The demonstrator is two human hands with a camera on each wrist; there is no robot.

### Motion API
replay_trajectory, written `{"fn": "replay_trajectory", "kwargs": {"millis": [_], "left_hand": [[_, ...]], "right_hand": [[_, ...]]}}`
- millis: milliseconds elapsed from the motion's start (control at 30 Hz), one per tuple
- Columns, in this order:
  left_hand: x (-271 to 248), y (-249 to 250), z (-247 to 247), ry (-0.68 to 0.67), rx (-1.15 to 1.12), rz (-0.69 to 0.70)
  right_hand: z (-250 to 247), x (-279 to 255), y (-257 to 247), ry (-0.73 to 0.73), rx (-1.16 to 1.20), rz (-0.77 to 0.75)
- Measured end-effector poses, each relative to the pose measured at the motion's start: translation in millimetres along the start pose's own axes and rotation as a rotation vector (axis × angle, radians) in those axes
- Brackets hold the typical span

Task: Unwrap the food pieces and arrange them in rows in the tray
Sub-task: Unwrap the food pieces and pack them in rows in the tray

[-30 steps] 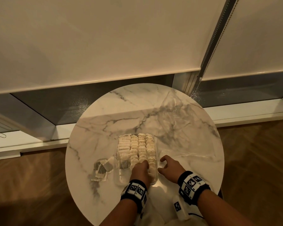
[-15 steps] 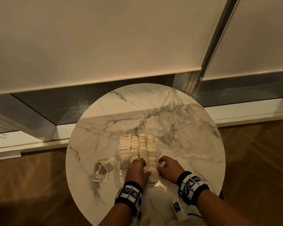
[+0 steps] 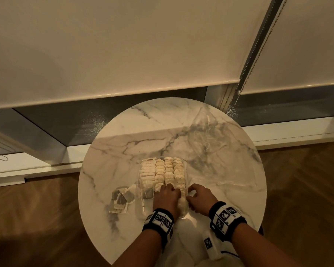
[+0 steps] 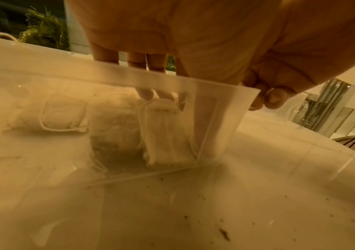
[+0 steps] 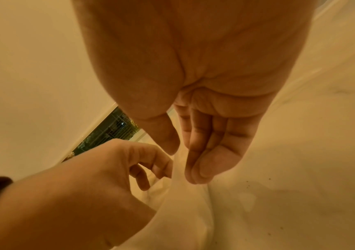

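Observation:
A clear plastic tray (image 3: 143, 210) sits on the round marble table (image 3: 123, 151), packed with rows of pale tea-bag-like food pieces (image 3: 163, 170). My left hand (image 3: 167, 195) reaches into the tray's near end. In the left wrist view its fingertips (image 4: 145, 93) press down on the top of an upright piece (image 4: 166, 135) by the tray's wall (image 4: 215, 118). My right hand (image 3: 198, 197) lies just outside the tray's right rim, holding nothing. Seen from the right wrist, its fingers (image 5: 202, 152) hang relaxed beside my left hand (image 5: 108, 169).
A small heap of empty wrappers (image 3: 121, 201) lies left of the tray. A crumpled clear plastic bag (image 3: 210, 147) spreads over the table's back right. A white device with a marker (image 3: 210, 245) hangs near the front edge. Crumbs dot the tabletop.
My left hand has pushed a little farther into the tray. My right hand has slid left, up against the tray's right rim.

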State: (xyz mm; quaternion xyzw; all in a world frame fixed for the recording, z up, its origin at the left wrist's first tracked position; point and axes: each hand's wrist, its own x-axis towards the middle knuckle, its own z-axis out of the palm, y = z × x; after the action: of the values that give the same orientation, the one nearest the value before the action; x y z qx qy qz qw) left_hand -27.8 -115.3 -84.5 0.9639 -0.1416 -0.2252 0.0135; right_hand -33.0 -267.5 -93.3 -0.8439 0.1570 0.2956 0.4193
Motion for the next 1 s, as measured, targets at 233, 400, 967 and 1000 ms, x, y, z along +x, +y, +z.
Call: {"fn": "replay_trajectory", "kwargs": {"millis": [233,400,967,1000], "left_hand": [[0.6,-2.8,-4.1,0.019,-0.095,-0.016],[-10.1,-10.2,-2.6,0.103,-0.261,0.008],[-35.9,1.4,20.7,-0.045,-0.465,0.153],[-34.3,-1.2,21.4,-0.018,-0.458,0.148]], "right_hand": [[0.4,1.8,0.7,0.001,0.008,0.007],[0.8,3.8,1.3,0.001,0.025,0.007],[3.3,2.4,2.1,0.033,0.009,0.006],[3.5,2.0,1.8,0.037,0.010,0.006]]}}
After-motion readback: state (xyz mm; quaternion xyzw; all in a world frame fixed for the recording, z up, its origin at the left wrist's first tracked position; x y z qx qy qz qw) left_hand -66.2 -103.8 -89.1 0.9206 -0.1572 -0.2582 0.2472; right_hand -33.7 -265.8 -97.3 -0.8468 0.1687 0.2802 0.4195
